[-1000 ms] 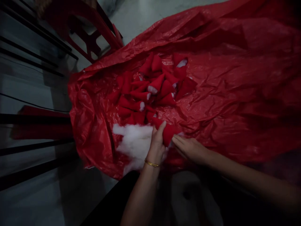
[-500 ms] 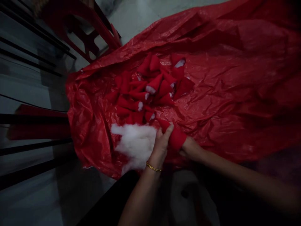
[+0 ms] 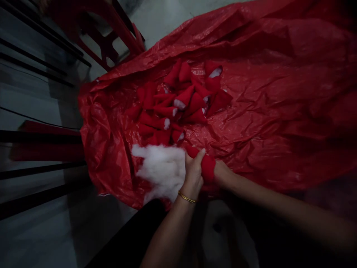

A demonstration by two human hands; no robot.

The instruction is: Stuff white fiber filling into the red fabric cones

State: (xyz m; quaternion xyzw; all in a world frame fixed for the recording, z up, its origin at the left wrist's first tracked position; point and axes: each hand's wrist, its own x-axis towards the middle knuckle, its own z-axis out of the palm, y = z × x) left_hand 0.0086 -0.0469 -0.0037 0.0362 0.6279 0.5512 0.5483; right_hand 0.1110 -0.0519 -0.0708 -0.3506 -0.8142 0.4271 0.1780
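Observation:
A red cloth cone (image 3: 209, 167) is wrapped by my left hand (image 3: 193, 171), thumb across its side; a gold bracelet circles that wrist. My right hand (image 3: 222, 174) reaches into the cone's wide end, so its fingers are hidden inside. Left of my hands lies a loose heap of white stuffing (image 3: 163, 169). Just beyond sits a pile of similar red cones (image 3: 184, 97), several showing white stuffing at their open ends.
Everything rests on a crumpled red plastic sheet (image 3: 264, 111) spread on the grey floor (image 3: 164, 16). A red plastic stool (image 3: 104, 41) stands at the upper left. Dark metal bars (image 3: 41, 136) run along the left side, with a red object (image 3: 50, 150) behind them.
My right hand sits deeper in the cone, and the cone's wide end has shifted slightly left. My left hand keeps its hold. The view has moved a little.

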